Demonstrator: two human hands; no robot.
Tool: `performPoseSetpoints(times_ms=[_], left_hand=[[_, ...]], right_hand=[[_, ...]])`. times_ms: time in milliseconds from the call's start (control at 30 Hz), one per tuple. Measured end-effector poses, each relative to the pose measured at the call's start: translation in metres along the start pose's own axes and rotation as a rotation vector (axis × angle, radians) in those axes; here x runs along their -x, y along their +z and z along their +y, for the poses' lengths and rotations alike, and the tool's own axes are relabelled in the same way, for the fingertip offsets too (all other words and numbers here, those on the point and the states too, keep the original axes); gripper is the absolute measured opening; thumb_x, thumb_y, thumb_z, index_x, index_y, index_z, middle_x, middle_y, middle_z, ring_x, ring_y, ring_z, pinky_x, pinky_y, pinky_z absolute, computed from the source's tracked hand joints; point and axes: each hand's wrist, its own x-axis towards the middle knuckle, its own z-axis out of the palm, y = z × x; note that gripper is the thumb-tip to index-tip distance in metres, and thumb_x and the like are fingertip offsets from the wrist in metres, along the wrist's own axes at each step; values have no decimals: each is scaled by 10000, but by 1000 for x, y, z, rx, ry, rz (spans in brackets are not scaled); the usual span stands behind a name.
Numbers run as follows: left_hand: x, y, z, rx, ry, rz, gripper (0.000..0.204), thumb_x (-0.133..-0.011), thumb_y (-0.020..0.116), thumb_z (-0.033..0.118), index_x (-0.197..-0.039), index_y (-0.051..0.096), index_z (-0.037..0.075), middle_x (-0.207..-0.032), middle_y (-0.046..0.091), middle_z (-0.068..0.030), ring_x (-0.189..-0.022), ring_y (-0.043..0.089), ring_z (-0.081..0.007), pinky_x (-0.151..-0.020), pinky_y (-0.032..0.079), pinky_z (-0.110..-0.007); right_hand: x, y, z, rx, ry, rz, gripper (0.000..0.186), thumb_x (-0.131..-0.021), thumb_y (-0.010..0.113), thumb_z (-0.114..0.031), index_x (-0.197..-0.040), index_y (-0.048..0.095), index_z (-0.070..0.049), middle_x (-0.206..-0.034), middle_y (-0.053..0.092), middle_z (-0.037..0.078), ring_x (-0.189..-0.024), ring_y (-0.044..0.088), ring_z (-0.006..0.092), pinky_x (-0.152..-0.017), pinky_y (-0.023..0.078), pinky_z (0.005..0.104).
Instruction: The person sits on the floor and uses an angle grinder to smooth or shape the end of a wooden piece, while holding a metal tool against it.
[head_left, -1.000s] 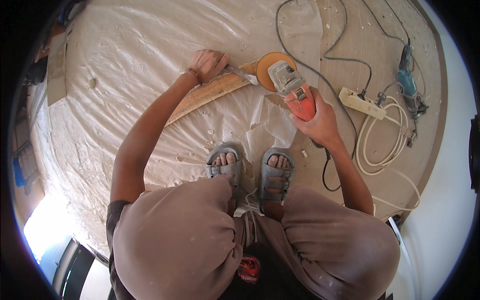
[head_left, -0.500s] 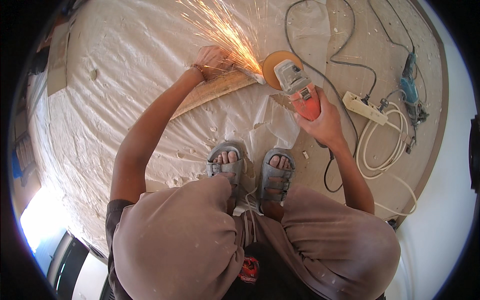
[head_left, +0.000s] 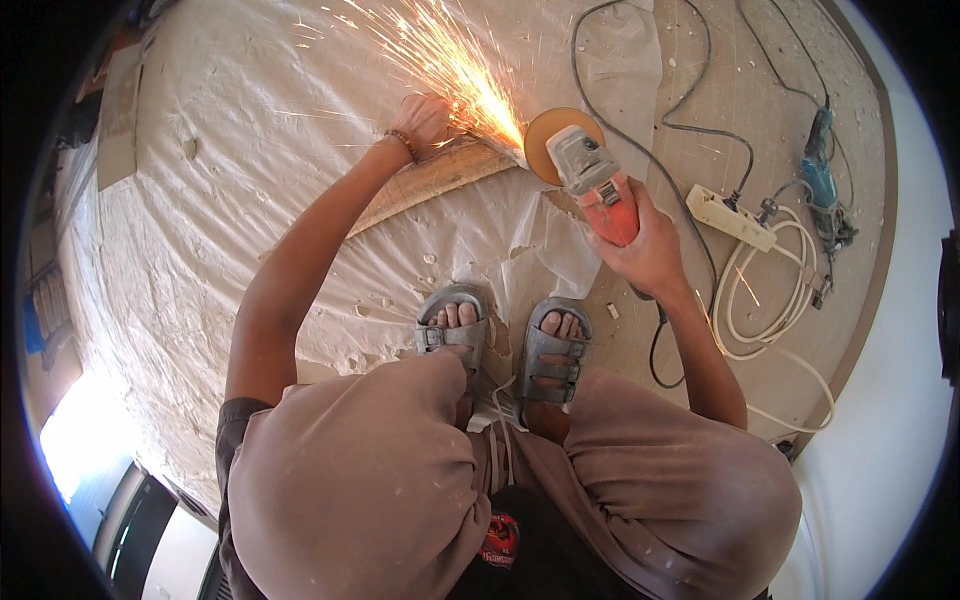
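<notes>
My right hand [head_left: 645, 245] is wrapped round the red body of an angle grinder [head_left: 612, 212] with a grey head. Its tan cutting disc [head_left: 556, 146] meets the pale end of a workpiece [head_left: 518, 157] at the right end of a wooden board [head_left: 435, 182]. Bright sparks [head_left: 462, 75] fly from that contact toward the far left, past my left hand. My left hand [head_left: 424, 122], with a bracelet at the wrist, is closed at the board's far edge. Sparks and the hand itself hide what its fingers grip.
Wrinkled plastic sheeting [head_left: 240, 230] covers the floor under the board, with debris scattered about. On the right lie a cream power strip [head_left: 730, 215], a coiled white cable [head_left: 735, 310], dark cords and a teal power tool [head_left: 818, 165]. My sandalled feet [head_left: 555, 350] are just below the board.
The spark stream is brighter and wider. The grinder has shifted very slightly, and my left forearm has moved a little to the right.
</notes>
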Motion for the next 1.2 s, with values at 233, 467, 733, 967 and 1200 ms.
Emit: performPoseSetpoints(times_ms=[233,467,733,967,1200], left_hand=[[-4,-20,13,349,-136,-30,461,-1046,441,411,-925,687,42,-869,675,-204,-915,642,-391,-849,488,-500],[19,-23,-5,374,191,407,318,-1019,558,366,-1182,630,102,-1156,633,-138,-1105,594,-327,-975,470,-467],[40,-6,-23,416,172,427,288,-969,640,195,-1236,676,94,-1140,644,-116,-1146,586,-327,-986,493,-420],[42,7,-22,483,128,449,305,-972,623,146,-1261,677,68,-1203,640,-124,-1181,568,-326,-1021,475,-426],[41,1,-20,513,135,425,313,-985,607,140,-1281,670,60,-1179,642,-133,-1200,551,-318,-1038,462,-424]], right_hand=[[4,-1,0,-56,24,-2,744,-731,796,-303,-1372,491,-81,-1100,710,214,-1012,691,414,-854,550,481],[6,-6,8,-167,54,44,753,-717,813,-283,-1365,495,-67,-1104,713,210,-1022,692,417,-862,548,473],[8,-2,3,-96,35,41,752,-723,800,-291,-1380,488,-100,-1124,711,193,-1025,688,411,-870,548,471],[1,0,-2,-76,42,-1,746,-735,781,-290,-1393,481,-110,-1110,709,197,-1017,684,412,-863,546,477],[2,0,-5,-18,44,-6,758,-726,808,-276,-1380,492,-57,-1113,711,213,-1020,692,408,-858,549,465]])
